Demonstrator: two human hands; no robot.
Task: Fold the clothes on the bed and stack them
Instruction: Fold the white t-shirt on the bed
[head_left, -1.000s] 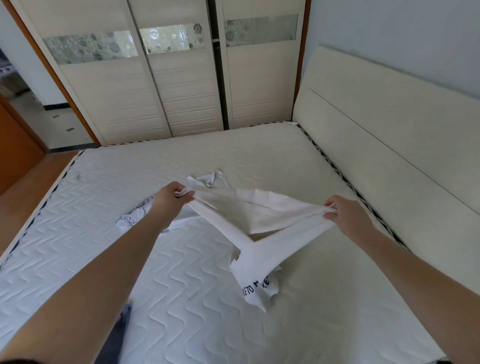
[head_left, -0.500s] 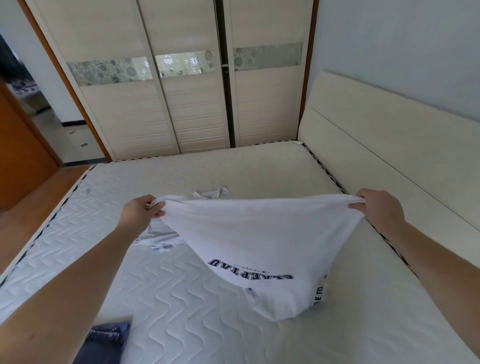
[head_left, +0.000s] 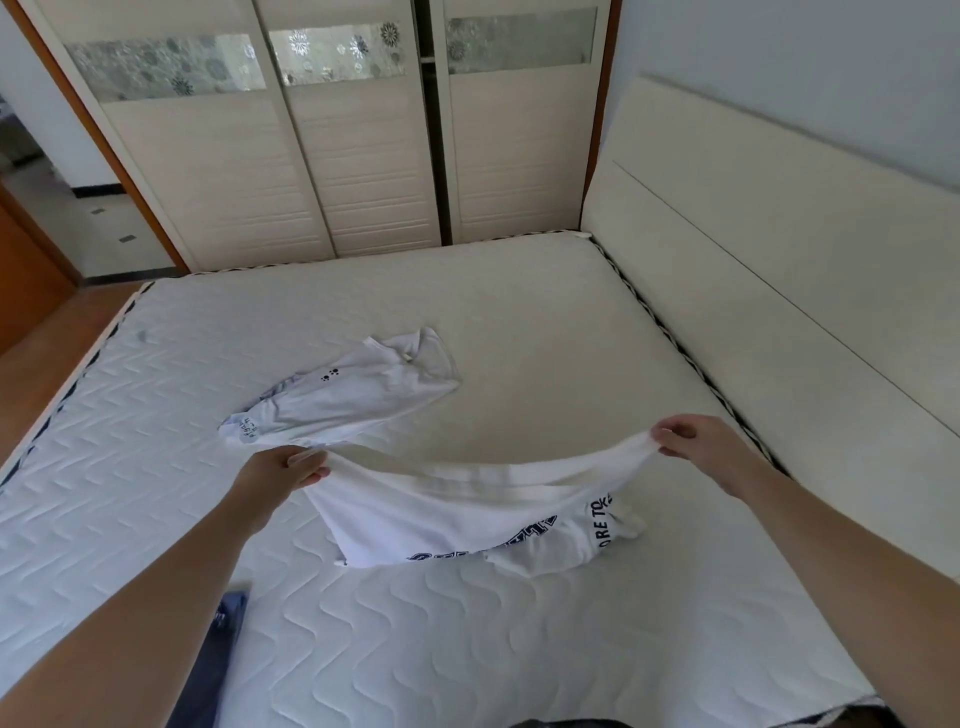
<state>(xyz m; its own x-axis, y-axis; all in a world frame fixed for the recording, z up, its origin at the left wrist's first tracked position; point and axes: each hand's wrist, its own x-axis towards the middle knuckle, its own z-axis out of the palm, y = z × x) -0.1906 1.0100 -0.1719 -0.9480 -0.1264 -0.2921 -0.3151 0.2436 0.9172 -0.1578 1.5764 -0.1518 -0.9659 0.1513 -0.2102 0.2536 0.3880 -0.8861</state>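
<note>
Shirt before garment

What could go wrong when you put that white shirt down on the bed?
1. The white shirt is held only by pinches of the left hand and right hand; its lower part already bunches on the mattress, so it may land creased.
2. The other white garment lies loose just beyond the left hand and could get caught or dragged.
3. The blue garment sits at the near edge and might slide off.
</note>
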